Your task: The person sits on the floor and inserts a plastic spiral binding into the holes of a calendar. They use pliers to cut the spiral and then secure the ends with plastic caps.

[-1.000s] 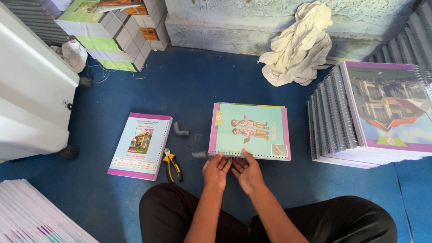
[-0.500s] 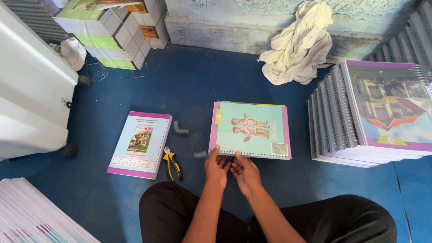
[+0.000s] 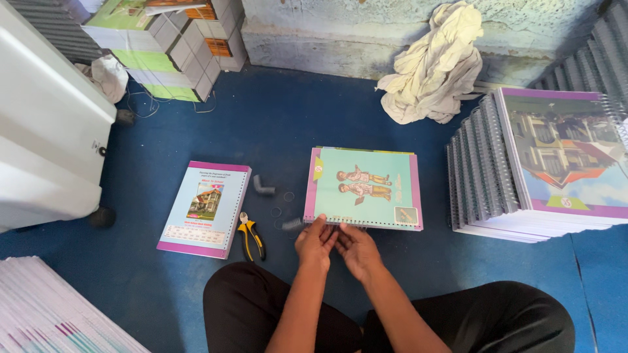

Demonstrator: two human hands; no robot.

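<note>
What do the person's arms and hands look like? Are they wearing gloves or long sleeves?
No gloves and no sleeves in view. The left hand and the right hand are bare, and both forearms are bare up to the picture's edge. No rings, watch or bracelets show. The legs wear black trousers.

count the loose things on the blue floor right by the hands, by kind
single spiral notebooks: 2, the teal one and the pale one
pliers: 1
grey spiral offcuts: 2
small wire rings: 2
total: 7
</note>
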